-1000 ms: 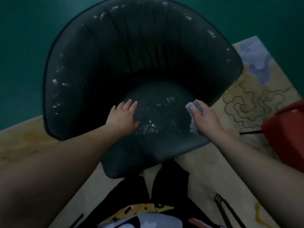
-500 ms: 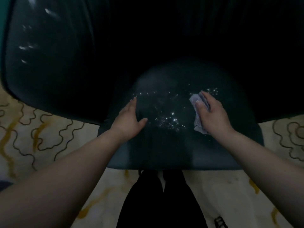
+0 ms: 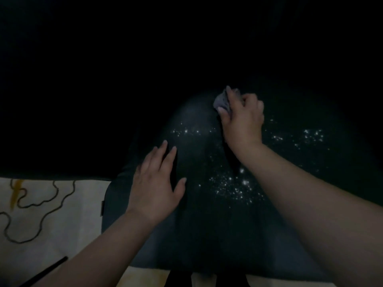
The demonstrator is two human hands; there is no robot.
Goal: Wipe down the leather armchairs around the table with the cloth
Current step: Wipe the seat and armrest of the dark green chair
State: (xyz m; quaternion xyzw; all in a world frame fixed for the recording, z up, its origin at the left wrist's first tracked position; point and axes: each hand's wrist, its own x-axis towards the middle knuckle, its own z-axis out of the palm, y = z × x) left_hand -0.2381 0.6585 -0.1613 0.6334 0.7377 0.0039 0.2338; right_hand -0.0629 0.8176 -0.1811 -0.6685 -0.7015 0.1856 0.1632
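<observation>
Leather fills nearly the whole view: the dark armchair seat [image 3: 207, 224] runs from 6 o'clock up into blackness, and the backrest above it is too dim to make out. The right hand [image 3: 241, 119] sits at about 1 o'clock from the middle of the frame, fingers curled tight around a bunched pale cloth [image 3: 222, 100] that it presses to the back of the seat. The left hand [image 3: 155, 179] lies flat at 7 o'clock of the right one, fingers spread wide, holding nothing and braced on the cushion. Bright specks [image 3: 234, 187] glint across the seat between the 2 hands and out toward 3 o'clock; I cannot tell if they are droplets or crumbs. A pale patterned rug [image 3: 51, 214] shows at 8 o'clock.

Risks, as I judge them: with the cloth balled so small, each pass covers little and could skip the specks at 3 o'clock; the poor light could hide missed patches; and the braced palm could smear leather that has been wiped
</observation>
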